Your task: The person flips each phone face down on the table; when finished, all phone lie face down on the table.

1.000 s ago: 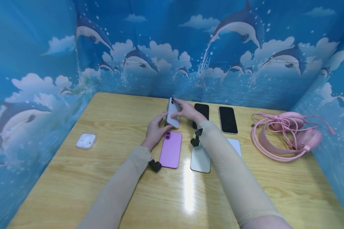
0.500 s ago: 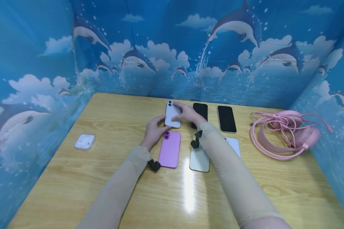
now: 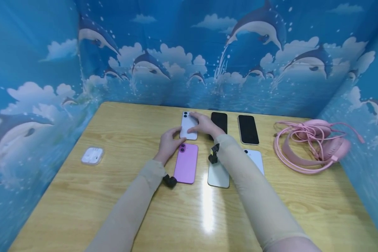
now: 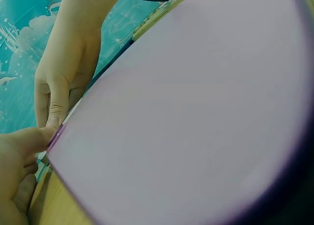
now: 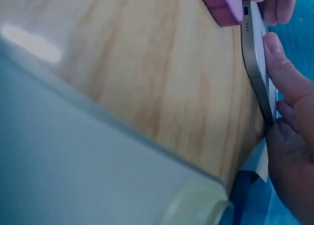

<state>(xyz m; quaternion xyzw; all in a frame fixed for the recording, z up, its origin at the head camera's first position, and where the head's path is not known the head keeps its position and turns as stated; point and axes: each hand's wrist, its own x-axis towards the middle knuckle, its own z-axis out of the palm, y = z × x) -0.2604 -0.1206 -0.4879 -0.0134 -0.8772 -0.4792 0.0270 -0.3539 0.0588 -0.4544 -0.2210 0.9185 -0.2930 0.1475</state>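
Observation:
A pale lavender smartphone (image 3: 185, 130) lies camera side up near the table's back edge. My left hand (image 3: 168, 145) holds it by the lower left corner, thumb along the bottom edge and fingers at the left side. With thumb and fingers spread, my right hand (image 3: 204, 125) grips its right side and upper end; the right wrist view has that thumb on the back of the phone (image 5: 256, 58). Just below, a purple smartphone (image 3: 186, 164) lies back up, close to the left thumb. It fills most of the left wrist view as a large pale surface (image 4: 171, 107).
Two smartphones with black screens, one (image 3: 219, 120) partly behind the right hand, the other (image 3: 248, 129) farther right, line the back. A pale green smartphone (image 3: 218, 177) and a white one (image 3: 257, 159) lie partly under the right forearm. Pink headphones (image 3: 337, 149) sit right, a clear earphone case (image 3: 92, 155) left.
The lavender smartphone has gone from tilted up between the hands to lying flat on the table. Both hands stay around it; the other things keep their places.

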